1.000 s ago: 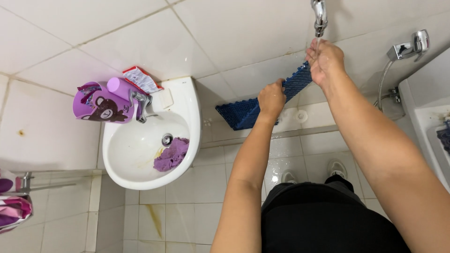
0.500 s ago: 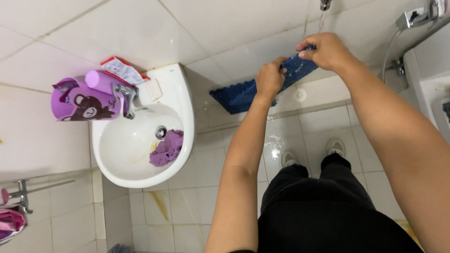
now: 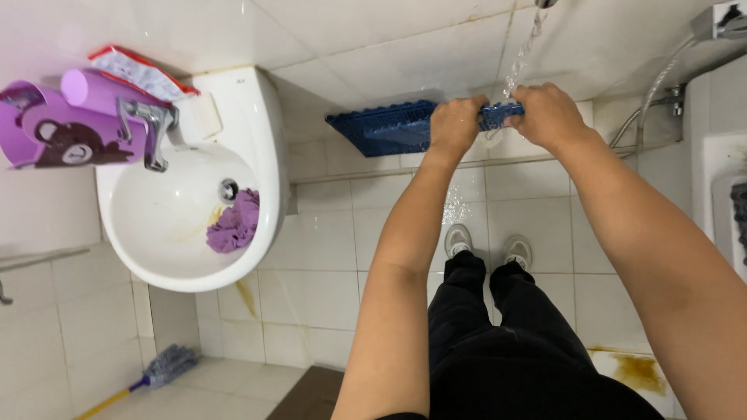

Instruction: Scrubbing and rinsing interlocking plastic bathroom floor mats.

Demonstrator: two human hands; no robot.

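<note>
Both arms reach forward over the tiled floor [image 3: 334, 241], and the two hands meet on a blue ribbed mat [image 3: 385, 128] held out near the white wall tiles. The left hand [image 3: 457, 124] is clenched around the mat's middle, knuckles up, while the right hand [image 3: 548, 117] grips the mat's right end, a short blue stretch showing between the two fists. The larger, free part of the mat juts out to the left of the left hand, its ridged face turned upward. A thin stream of water [image 3: 520, 58] falls from a spout at the top edge of the view and lands just at the gap between the hands, wetting the mat there. Below the arms, the person's black trousers [image 3: 506, 342] and two grey shoes [image 3: 486, 245] stand on the floor. To the left, well apart from the hands, a white wash basin [image 3: 233, 109] hangs on the wall; a purple cloth [image 3: 233, 222] lies crumpled in its bowl beside the drain, and a chrome tap [image 3: 152, 124] stands at its back rim. A purple container with a cartoon animal on it [image 3: 66, 128] sits beside the tap, with a red and white packet [image 3: 132, 66] behind it. A mop head [image 3: 167, 364] rests on the floor under the basin, and a shower hose [image 3: 654, 89] curves along the wall at right.
</note>
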